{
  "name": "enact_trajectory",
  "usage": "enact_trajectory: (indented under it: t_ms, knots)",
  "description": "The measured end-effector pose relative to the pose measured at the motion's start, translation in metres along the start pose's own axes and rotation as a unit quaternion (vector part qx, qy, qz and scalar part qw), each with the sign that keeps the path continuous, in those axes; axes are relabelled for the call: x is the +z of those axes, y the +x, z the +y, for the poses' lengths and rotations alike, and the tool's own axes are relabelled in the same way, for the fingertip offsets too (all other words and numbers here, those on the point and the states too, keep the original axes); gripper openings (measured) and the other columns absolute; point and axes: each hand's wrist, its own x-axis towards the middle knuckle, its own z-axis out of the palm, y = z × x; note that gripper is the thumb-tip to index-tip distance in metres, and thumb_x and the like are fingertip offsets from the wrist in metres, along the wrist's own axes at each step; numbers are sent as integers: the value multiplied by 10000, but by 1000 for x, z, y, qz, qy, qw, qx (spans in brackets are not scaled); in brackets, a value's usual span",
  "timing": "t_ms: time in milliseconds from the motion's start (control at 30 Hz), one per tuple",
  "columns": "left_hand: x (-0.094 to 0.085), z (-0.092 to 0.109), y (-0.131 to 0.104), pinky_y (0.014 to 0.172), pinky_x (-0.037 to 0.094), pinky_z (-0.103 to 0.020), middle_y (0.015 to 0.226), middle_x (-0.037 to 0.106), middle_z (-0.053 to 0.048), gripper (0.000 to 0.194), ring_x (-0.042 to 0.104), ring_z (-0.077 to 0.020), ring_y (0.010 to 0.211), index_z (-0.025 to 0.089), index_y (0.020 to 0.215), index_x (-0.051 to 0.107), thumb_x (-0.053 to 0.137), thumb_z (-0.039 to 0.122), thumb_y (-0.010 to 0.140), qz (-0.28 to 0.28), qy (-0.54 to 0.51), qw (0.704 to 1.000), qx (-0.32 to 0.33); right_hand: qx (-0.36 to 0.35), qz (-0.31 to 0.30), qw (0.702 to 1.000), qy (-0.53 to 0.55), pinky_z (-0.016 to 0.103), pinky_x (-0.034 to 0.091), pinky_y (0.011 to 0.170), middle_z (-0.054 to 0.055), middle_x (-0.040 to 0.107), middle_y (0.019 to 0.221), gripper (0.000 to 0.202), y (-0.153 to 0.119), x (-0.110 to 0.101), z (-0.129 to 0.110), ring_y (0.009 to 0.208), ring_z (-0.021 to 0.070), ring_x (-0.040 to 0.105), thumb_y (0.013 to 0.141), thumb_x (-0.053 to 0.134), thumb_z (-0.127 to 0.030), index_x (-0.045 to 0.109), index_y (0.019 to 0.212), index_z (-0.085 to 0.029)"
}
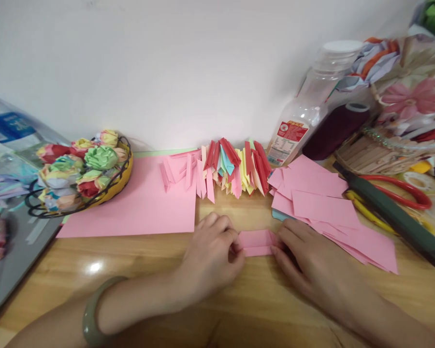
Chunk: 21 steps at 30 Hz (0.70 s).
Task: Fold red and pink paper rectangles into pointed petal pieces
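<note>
Between my hands, on the wooden table, lies a small pink paper strip (257,242) with a fold line running along its length. My left hand (217,249) pinches its left end between thumb and fingers. At the other end, my right hand (304,256) grips the paper the same way, its fingertips pressed on the edge. Loose pink paper rectangles (326,208) lie spread beside my right hand. Behind my hands stands a row of folded paper pieces (235,166) in red, yellow, pink and blue.
At the left a basket (125,166) of paper flowers sits on a large pink sheet (141,208). A clear plastic bottle (300,111), a dark thread spool (335,130), red-handled scissors (409,191) and a long dark green tool (391,215) crowd the right side. A grey board (18,251) lies far left.
</note>
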Motion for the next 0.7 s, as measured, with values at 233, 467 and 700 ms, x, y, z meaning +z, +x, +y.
enact_trajectory:
  t_ms: [233, 467, 700]
  knots:
    - [0, 0, 0, 683, 414, -337, 757, 532, -21, 93, 451, -191, 786, 167, 646, 544, 576, 139, 729, -11, 11, 1000, -1, -31, 17, 998, -45, 327, 361, 581, 55, 477, 724, 175, -1, 4, -2, 665, 208, 463, 857, 390, -191, 483, 709, -191]
    - [-2, 0, -2, 677, 408, -330, 778, 502, -18, 94, 437, -187, 785, 168, 691, 496, 568, 135, 743, -18, 13, 1000, 1, -27, 18, 999, -32, 348, 384, 595, 68, 492, 760, 148, -5, 8, 1, 681, 217, 467, 865, 388, -181, 482, 750, -181]
    - [-1, -1, -6, 632, 379, -289, 809, 524, -18, 69, 436, -179, 768, 195, 786, 563, 544, 197, 853, 7, 76, 991, 106, -62, -21, 992, 110, 307, 418, 635, 62, 558, 877, 187, -3, -4, 10, 753, 171, 520, 894, 382, -162, 561, 860, -200]
